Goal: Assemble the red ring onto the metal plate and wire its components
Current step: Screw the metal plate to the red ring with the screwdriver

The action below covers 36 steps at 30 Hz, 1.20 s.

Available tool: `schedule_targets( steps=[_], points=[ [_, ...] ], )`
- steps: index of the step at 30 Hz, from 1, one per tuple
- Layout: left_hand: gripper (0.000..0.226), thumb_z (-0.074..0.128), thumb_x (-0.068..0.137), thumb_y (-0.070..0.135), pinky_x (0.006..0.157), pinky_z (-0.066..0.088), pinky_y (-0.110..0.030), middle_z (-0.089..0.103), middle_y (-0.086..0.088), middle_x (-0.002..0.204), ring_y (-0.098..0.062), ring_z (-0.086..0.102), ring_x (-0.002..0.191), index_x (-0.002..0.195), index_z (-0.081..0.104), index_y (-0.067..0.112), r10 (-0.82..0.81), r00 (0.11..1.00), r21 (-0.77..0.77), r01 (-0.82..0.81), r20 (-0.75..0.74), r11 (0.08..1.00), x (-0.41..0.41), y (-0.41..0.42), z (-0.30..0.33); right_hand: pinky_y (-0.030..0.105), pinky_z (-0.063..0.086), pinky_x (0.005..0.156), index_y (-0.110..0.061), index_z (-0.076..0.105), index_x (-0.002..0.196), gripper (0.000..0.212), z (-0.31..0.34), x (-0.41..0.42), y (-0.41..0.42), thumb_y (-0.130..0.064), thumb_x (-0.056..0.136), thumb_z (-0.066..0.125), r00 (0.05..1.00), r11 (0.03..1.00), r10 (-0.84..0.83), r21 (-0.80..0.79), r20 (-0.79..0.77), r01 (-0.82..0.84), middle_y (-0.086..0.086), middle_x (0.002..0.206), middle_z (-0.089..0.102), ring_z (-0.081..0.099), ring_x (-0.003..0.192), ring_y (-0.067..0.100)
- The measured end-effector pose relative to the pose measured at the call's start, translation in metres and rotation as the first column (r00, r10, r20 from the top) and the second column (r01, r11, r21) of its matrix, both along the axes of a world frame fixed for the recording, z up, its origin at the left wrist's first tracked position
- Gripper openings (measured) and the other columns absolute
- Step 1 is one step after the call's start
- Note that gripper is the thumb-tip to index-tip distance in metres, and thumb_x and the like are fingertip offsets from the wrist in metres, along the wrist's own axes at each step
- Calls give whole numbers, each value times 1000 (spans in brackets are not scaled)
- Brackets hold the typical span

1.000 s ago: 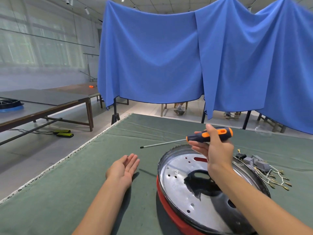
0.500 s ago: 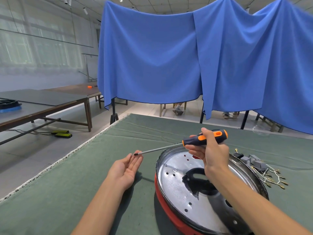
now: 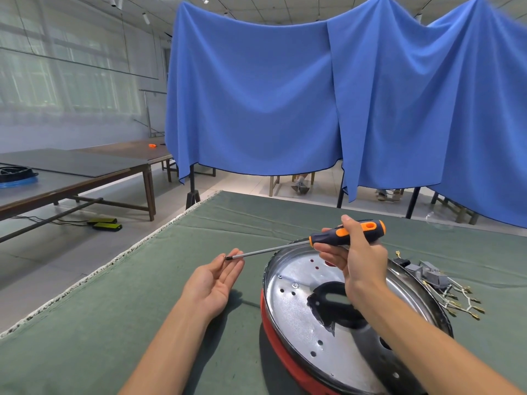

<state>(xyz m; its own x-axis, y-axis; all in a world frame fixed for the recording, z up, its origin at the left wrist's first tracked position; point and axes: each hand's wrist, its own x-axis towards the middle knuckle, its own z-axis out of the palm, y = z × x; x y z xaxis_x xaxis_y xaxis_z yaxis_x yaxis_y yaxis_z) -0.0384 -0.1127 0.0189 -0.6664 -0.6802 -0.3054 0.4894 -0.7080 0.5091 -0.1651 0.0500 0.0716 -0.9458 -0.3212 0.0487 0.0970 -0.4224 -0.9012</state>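
A round metal plate (image 3: 296, 312) with holes and a dark cut-out lies on the red ring (image 3: 281, 353) on the green table. My right hand (image 3: 356, 260) grips the black-and-orange handle of a screwdriver (image 3: 346, 234) above the plate's far rim. Its shaft points left, and the tip touches the fingertips of my left hand (image 3: 215, 276). That hand lies palm up with relaxed fingers, left of the plate. Grey components with wires and brass terminals (image 3: 445, 289) lie right of the plate.
The green cloth-covered table (image 3: 119, 323) has its left edge running diagonally at the left. Blue curtains (image 3: 313, 104) hang behind it. Wooden tables (image 3: 85, 172) stand at the far left, with yellow-black pedals (image 3: 104, 223) on the floor.
My right hand has swung the screwdriver down and left until its tip reached my left fingertips. My left hand has lifted slightly toward it, palm up.
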Motion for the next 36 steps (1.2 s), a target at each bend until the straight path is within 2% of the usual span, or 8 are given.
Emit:
schedule_targets(
  steps=[5,11,15,19,21,27,32,36],
  points=[
    [17,34,100,-1,89,53,-35,69,-16,61,-27,64,75,94,50,-3,55,998,5,-55,33,998,-2,2,1,21,50,39,-5,59,73,26,-1,2,-1,-25,86,68,999,999,14,-30,35,-13,9,68,73,68,48,25],
    [15,34,100,-2,61,58,-31,65,-20,84,-26,68,61,101,49,-3,76,996,21,-77,35,997,-3,3,1,22,52,43,-7,58,79,25,-2,2,-1,-28,85,70,996,997,59,-48,62,-57,11,73,74,70,53,27],
    [17,34,100,-1,101,45,-34,62,-18,89,-25,64,74,99,50,-5,115,992,-2,-115,60,993,-5,3,0,23,52,43,-6,57,85,23,-2,2,-1,-26,86,69,995,996,83,-49,53,-80,13,76,74,70,55,28],
    [18,35,100,-1,58,58,-29,69,-18,69,-23,69,54,113,47,-6,140,990,17,-141,33,990,-7,2,-4,24,53,44,-5,57,83,23,-2,2,0,-24,84,71,996,995,93,-29,7,-92,13,76,74,71,58,29],
    [19,35,100,-1,59,58,-29,71,-17,69,-22,68,50,112,49,-8,128,991,28,-129,31,991,-7,0,-6,25,53,45,-7,60,77,22,-2,4,0,-26,84,70,994,995,102,-14,-40,-103,14,74,74,72,59,30],
    [26,31,101,-1,58,56,-28,56,-19,113,-20,66,45,87,51,-8,108,992,40,-111,64,993,-4,-3,-9,25,54,45,-20,67,58,29,4,14,-3,-21,87,67,960,985,174,46,-218,-168,13,78,74,72,60,31],
    [24,34,98,-3,49,56,-29,71,-15,77,-22,68,48,85,53,-10,46,995,-7,-46,85,999,-1,-3,-8,26,52,42,-15,67,56,31,7,7,1,-15,87,62,959,987,156,72,-237,-143,12,74,74,70,54,29],
    [24,37,96,-4,46,57,-29,69,-15,60,-22,69,50,82,55,-9,11,989,-66,-1,145,998,0,-2,-8,39,54,65,-24,72,58,31,6,5,4,-21,87,61,943,982,173,129,-285,-141,10,75,75,71,59,28]
  ],
)
